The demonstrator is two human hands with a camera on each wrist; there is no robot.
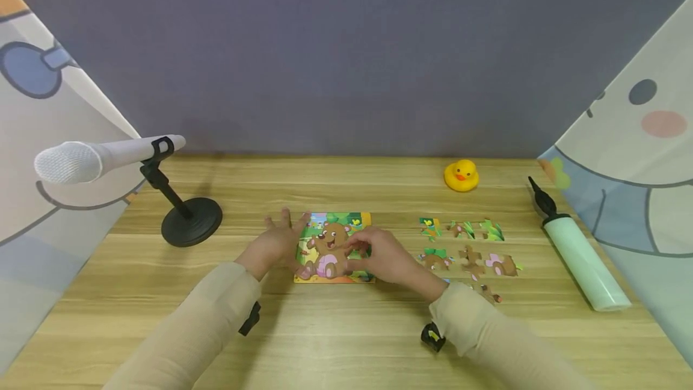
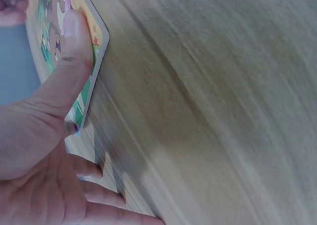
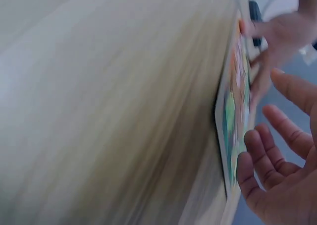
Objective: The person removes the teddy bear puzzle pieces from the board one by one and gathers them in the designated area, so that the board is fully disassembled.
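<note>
A bear-picture puzzle board [image 1: 330, 277] lies flat at the middle of the table. My left hand [image 1: 278, 244] is at its left side with fingers spread. In the left wrist view the thumb [image 2: 77, 49] rests on the board's corner, and the other fingers reach past its edge. Over the board's right part is my right hand [image 1: 385, 256], its fingers loosely bent and apart. The right wrist view shows nothing held between those fingers [image 3: 285, 126]. Right of that hand lie several loose jigsaw pieces [image 1: 503, 265] in rough rows; the right forearm partly covers the nearest row.
A white microphone [image 1: 110, 158] on a black round-based stand [image 1: 192, 221] is at the left. A yellow rubber duck [image 1: 462, 176] sits at the back right. At the far right lies a pale green hand pump [image 1: 585, 260]. A grey panel [image 1: 346, 65] rises behind the table.
</note>
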